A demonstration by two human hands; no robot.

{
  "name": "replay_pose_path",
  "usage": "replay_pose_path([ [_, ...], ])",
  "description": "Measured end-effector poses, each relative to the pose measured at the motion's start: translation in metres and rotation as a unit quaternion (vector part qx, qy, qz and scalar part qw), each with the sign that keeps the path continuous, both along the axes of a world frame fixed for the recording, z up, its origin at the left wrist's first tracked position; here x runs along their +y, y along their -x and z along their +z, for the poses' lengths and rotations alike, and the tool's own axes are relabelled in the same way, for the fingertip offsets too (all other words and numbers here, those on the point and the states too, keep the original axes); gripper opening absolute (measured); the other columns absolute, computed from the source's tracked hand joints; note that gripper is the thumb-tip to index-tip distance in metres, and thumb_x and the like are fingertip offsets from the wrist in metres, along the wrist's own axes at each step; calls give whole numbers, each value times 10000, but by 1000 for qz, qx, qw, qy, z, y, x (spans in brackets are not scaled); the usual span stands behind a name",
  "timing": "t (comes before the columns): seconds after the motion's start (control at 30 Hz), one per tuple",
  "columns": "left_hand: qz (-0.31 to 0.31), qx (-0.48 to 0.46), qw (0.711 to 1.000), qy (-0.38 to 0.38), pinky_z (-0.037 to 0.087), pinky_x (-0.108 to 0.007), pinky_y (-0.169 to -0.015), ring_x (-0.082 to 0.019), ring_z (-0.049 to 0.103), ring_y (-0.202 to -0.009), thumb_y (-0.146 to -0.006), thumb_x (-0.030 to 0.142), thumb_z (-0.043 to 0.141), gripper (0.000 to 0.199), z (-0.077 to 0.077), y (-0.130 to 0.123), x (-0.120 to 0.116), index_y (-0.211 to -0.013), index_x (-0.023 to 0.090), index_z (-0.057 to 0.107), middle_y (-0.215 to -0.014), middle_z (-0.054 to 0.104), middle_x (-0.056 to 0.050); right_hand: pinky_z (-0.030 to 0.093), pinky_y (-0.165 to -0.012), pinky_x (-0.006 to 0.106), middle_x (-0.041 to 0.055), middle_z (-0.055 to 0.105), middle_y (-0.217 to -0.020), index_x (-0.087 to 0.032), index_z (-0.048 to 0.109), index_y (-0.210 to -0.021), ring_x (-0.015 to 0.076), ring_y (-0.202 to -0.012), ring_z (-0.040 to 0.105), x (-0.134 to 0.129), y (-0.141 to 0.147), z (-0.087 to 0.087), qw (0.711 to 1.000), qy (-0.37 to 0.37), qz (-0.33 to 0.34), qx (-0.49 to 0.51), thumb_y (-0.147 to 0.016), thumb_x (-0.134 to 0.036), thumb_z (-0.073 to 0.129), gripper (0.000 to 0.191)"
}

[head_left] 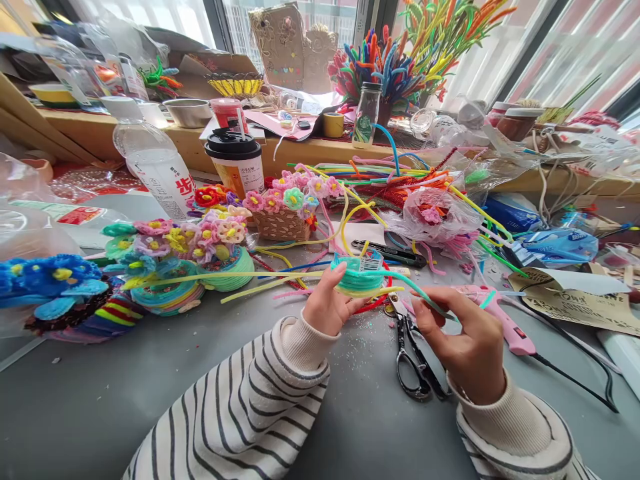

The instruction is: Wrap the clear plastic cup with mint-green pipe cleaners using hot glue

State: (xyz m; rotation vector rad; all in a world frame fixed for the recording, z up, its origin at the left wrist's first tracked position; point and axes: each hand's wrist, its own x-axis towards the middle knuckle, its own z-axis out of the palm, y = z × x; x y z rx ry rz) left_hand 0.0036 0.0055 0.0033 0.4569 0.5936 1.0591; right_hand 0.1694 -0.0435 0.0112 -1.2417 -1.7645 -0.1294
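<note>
My left hand point(327, 303) is closed round a small clear cup point(359, 275) wrapped with turquoise pipe cleaner, with a yellow band near its base. A loose turquoise pipe cleaner point(417, 288) runs from the cup to the right, and my right hand point(463, 333) pinches it near its free end. Long pale yellow pipe cleaners point(260, 275) stretch left from beside the cup. Black-handled scissors point(413, 360) lie on the grey table point(370, 427) between my hands. A pink glue gun point(505, 320) rests behind my right hand.
Finished flower pots point(173, 287) stand at the left, before a water bottle point(155, 157) and a paper cup point(235, 163). Loose pipe cleaners and a black cutter point(390, 253) lie behind the cup. A black cord point(575, 380) curves at the right.
</note>
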Motion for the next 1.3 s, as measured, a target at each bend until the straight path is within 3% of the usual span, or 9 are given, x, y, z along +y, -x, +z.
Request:
replay_pose_path([
  [0.17,-12,13,999,-42,463,-402,-876,-251,599,-997,-742,326,588,316,-3,-2,-2,-1015,179,528,-1053,641,-79,499,-583,228,29,676,-829,-200,590,-1000,117,-631,606,1,-5,-1,999,47,4,22,-775,-258,589,232],
  [0.33,-47,28,996,-65,470,-395,-869,-272,597,-1005,-726,404,616,459,-6,-2,-1,-1090,162,476,-1130,603,-129,526,-671,257,45,665,-988,-232,550,-1108,135,-739,639,1,-6,-4,995,40,59,66,-796,-199,561,314],
  [0.5,-58,25,996,-64,459,-423,-879,-263,607,-993,-738,396,610,488,-12,-4,0,-1152,214,427,-1163,588,-114,511,-636,271,45,676,-901,-250,584,-1118,145,-707,624,1,-5,0,996,12,71,45,-819,-175,521,314],
  [0.7,-77,19,996,-30,421,-399,-934,-248,597,-1014,-739,484,568,549,-12,-4,-1,-1179,190,425,-1206,562,-133,478,-617,235,15,633,-759,-281,549,-1183,114,-645,580,0,-7,1,998,-20,66,-6,-812,-92,510,418],
  [0.8,-91,5,996,-16,388,-407,-972,-251,576,-1047,-717,410,626,562,-11,-2,-1,-1191,178,433,-1193,575,-121,474,-623,231,13,629,-772,-291,528,-1204,111,-649,576,1,-8,-2,997,-16,72,-18,-807,-83,512,448],
  [1.07,-98,-16,994,-32,381,-405,-980,-244,575,-1049,-738,263,609,352,-11,2,-3,-1073,173,547,-1128,622,-83,461,-597,217,14,610,-749,-318,497,-1227,109,-627,556,1,-10,-4,997,-14,67,-46,-812,-81,506,478],
  [1.3,-86,5,996,-15,399,-400,-954,-230,612,-977,-716,240,628,422,-8,1,-3,-1114,163,511,-1062,653,-81,442,-594,211,14,606,-747,-308,478,-1247,105,-624,547,3,-10,-3,994,-30,74,-79,-805,-52,504,511],
])
